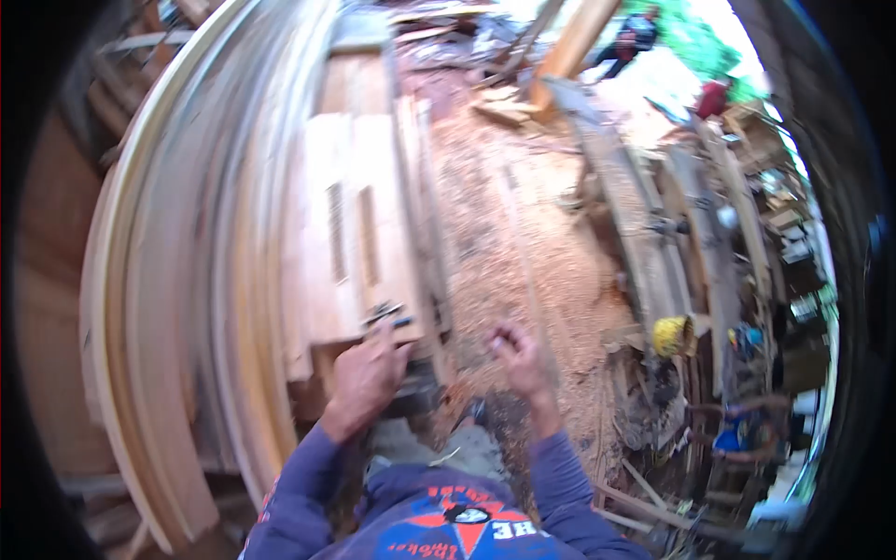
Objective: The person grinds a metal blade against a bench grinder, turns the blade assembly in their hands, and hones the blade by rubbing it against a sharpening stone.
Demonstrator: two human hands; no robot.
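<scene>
My left hand is at the near end of a pale plank, its fingertips against a small dark tool. Blur hides the tool's exact kind, and the fingers appear closed on it. Two long, narrow dark slots are cut into the planks beyond it. Off to the right, my right hand hangs above the sawdust-covered ground with its fingers curled together. Whatever they may hold is too small to make out.
Long boards are stacked along the left. Rough timbers run down the right side, with a yellow roll-shaped item beside them. A wooden post leans at the back. Another person is in the far background.
</scene>
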